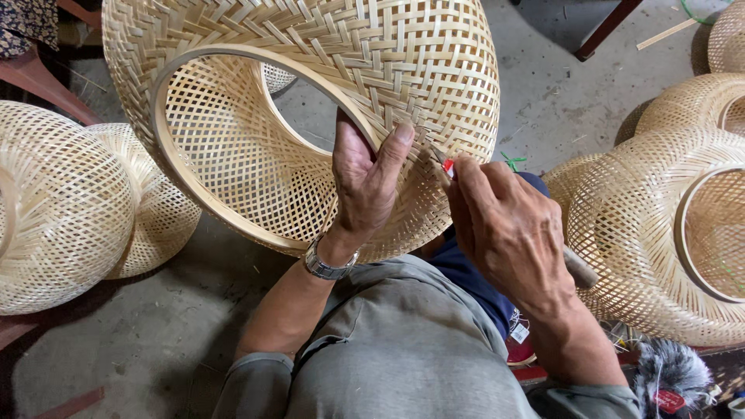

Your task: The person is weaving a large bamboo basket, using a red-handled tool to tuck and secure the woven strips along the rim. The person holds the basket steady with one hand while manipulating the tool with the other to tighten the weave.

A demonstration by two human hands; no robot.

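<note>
Concrete floor (155, 341), woven baskets (62, 209) around. L hand (365, 182) fingers clamp bamboo basket (326, 93) rim; R hand (508, 229) fingers closed on small knife (445, 165) w/ tip at weave.

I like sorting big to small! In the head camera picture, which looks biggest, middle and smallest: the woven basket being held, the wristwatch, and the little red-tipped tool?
1. Woven basket, by far the biggest.
2. Wristwatch on the left hand.
3. Red-tipped tool, smallest, but the right hand hides most of it.

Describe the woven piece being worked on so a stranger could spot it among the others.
Above the person's grey-clad lap, find the big bamboo basket tilted with its ringed opening showing. The left hand grips its rim and the right hand presses a small tool against it; the other baskets rest untouched on the floor.
</note>
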